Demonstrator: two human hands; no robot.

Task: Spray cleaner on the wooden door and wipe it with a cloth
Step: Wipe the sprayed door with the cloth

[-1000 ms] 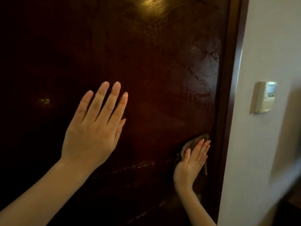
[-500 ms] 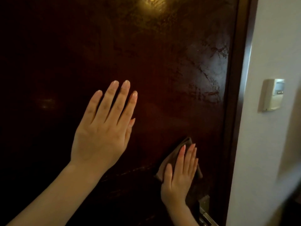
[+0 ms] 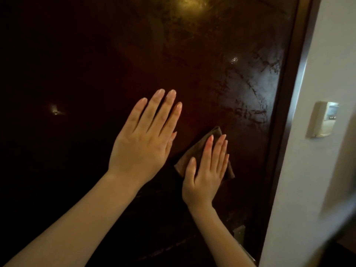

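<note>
Closest to the camera, the left hand (image 3: 142, 145) lies flat against the wooden door (image 3: 202, 70), its fingers straight and close together, holding nothing. Just to its right and a little lower, the right hand (image 3: 206, 176) presses a folded brown cloth (image 3: 192, 154) to the door with straight fingers, the thumb set out to the side. The cloth's corners show above the fingertips and past the little finger. The two hands are near each other but apart. Below the right wrist, a metal latch plate (image 3: 238, 233) sits at the door's edge. Higher on the dark panel, smeared streaks (image 3: 250, 97) catch the light, and a warm glare (image 3: 190, 4) sits near the top. A small glint (image 3: 54, 109) at the left of the door is too dim to identify. Beyond the dark door frame (image 3: 289, 112), a pale wall (image 3: 331, 45) carries a small beige control unit (image 3: 323, 120).
</note>
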